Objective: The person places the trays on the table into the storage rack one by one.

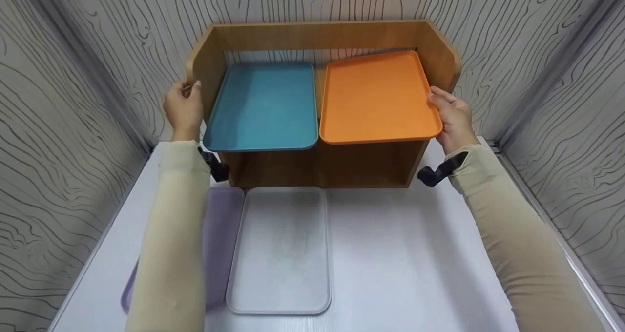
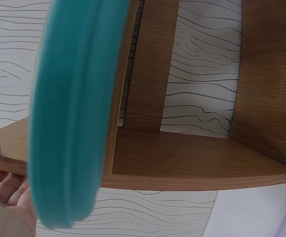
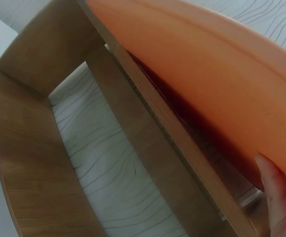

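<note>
An orange tray [image 1: 378,97] lies tilted over the right half of a wooden shelf [image 1: 317,35]. My right hand [image 1: 453,116] pinches its right edge, and in the right wrist view the thumb [image 3: 276,192] presses against the tray's underside. Beside it, a teal tray [image 1: 266,106] rests on the shelf's left half, its front jutting past the board. With curled fingers my left hand [image 1: 184,107] grips the front edge of the shelf's left side panel. The left wrist view shows that hand [image 2: 10,202] partly behind the teal tray's rim.
In front of the shelf, a whitish tray [image 1: 281,254] lies flat on the white table [image 1: 390,263]. A purple tray [image 1: 222,244] sits left of it, partly hidden by my left sleeve. Wood-patterned walls [image 1: 312,0] enclose the table at the back and sides.
</note>
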Action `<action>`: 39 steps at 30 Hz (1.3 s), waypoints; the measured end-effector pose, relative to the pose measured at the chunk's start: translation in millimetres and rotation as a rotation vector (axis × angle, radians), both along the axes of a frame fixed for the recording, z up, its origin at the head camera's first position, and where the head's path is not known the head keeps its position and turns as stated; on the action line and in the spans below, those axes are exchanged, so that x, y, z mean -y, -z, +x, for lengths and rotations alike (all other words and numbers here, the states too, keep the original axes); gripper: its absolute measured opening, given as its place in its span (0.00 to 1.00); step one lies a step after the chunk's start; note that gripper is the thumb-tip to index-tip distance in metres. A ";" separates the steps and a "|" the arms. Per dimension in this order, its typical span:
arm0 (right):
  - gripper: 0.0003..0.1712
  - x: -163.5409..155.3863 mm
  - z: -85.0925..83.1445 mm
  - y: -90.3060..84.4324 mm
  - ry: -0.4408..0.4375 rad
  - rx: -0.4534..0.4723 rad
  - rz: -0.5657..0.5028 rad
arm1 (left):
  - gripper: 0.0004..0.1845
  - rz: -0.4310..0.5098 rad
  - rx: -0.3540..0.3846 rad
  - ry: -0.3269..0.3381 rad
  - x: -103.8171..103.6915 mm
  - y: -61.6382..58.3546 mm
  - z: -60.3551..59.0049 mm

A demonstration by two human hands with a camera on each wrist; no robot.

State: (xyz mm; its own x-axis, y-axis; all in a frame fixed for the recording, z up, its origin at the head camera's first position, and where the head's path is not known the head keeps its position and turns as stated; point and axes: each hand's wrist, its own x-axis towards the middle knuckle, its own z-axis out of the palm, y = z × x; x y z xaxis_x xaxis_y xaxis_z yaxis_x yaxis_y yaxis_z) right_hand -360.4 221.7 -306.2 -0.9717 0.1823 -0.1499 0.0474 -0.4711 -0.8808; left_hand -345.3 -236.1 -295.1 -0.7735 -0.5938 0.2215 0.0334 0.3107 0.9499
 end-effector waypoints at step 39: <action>0.32 -0.8 -7.8 10.4 -0.191 0.066 0.531 | 0.19 0.009 0.003 0.004 0.2 1.9 -1.4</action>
